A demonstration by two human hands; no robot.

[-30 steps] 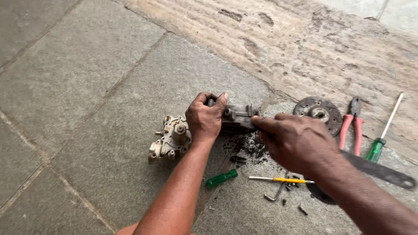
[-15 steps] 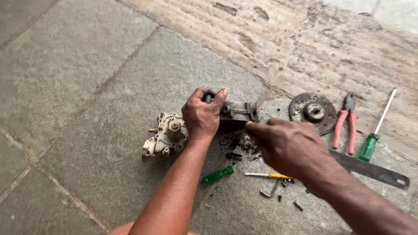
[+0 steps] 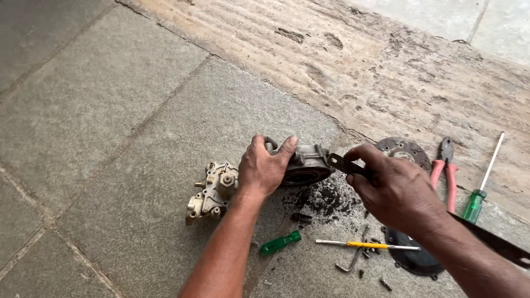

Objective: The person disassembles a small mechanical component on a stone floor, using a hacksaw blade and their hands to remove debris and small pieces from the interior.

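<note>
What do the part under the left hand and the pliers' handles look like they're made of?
The housing under the left hand looks like cast metal, probably aluminium: dull grey, grimy, rough moulded contours. The pliers' handles seem to be rubber or plastic sleeves over steel: matte pinkish-red against dark metal jaws.

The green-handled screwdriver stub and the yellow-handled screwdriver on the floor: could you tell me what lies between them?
In the head view, only bare stone floor separates the green-handled stub from the yellow-handled screwdriver.
</note>
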